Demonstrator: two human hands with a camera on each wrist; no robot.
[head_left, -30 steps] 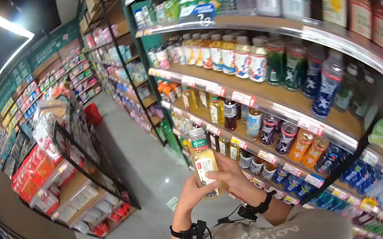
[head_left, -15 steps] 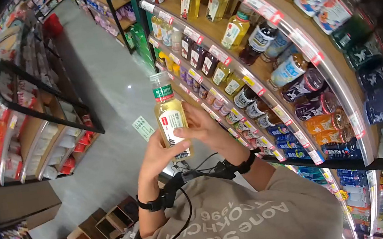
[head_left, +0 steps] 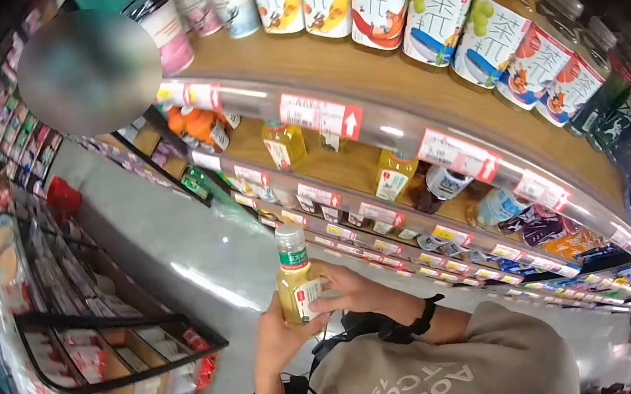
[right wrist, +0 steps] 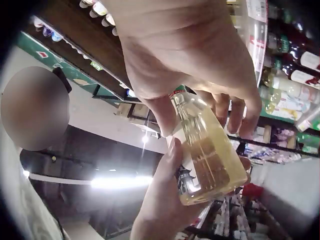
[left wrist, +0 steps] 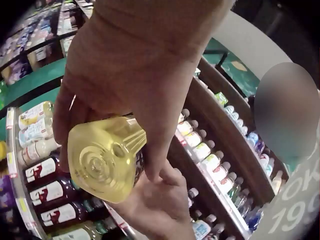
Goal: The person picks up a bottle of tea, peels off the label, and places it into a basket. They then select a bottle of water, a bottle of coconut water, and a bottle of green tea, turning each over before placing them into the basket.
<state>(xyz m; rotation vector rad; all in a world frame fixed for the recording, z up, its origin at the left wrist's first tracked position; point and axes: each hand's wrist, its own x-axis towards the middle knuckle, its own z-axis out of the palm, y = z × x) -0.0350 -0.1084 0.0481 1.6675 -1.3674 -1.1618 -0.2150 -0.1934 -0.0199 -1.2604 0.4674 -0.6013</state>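
Both hands hold one clear plastic bottle [head_left: 292, 290] of pale yellow drink, with a green band at its neck and a white label. In the head view it stands nearly upright in front of the chest. The left hand [head_left: 274, 338] grips its lower part from the left. From the other side, the right hand [head_left: 349, 292] has its thumb on the label and its fingers behind the bottle. The left wrist view shows the bottle's square base [left wrist: 97, 165] below the left palm. Both thumbs lie by the label in the right wrist view.
Drink shelves [head_left: 369, 121] rise ahead and to the right, with labelled tea bottles [head_left: 431, 15] on the upper board. Similar yellow bottles [head_left: 395, 174] stand one shelf lower. On the left is a black-framed display rack [head_left: 131, 376], with a grey aisle floor [head_left: 176, 241] between. A red bucket [head_left: 64, 197] stands farther back.
The head view has swung up and closer to the shelves. Both hands keep hold of the bottle, which has turned a little so its label faces more to the right.
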